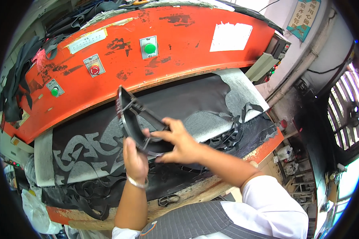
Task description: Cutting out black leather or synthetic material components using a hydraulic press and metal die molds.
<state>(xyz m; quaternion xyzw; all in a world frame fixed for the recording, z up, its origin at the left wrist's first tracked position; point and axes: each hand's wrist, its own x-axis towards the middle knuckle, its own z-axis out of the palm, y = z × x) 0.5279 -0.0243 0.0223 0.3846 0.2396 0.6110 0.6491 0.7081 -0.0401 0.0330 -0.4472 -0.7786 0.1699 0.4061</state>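
Note:
A dark metal cutting die, a curved blade-edged frame with cross bars, is tilted up above the work surface. My left hand grips its near lower end, with the thumb over the rim. On its right side, my right hand holds the same die between thumb and fingers. Below lies a dark sheet of leather-like material with curved shapes cut out of it, the pale board showing through the gaps. Part of the sheet is hidden behind the die and hands.
Behind the board rises the orange press beam, with green buttons and a red button. Dark scrap strips hang along the near edge. A white plastic bag is at left; a pipe runs along the right wall.

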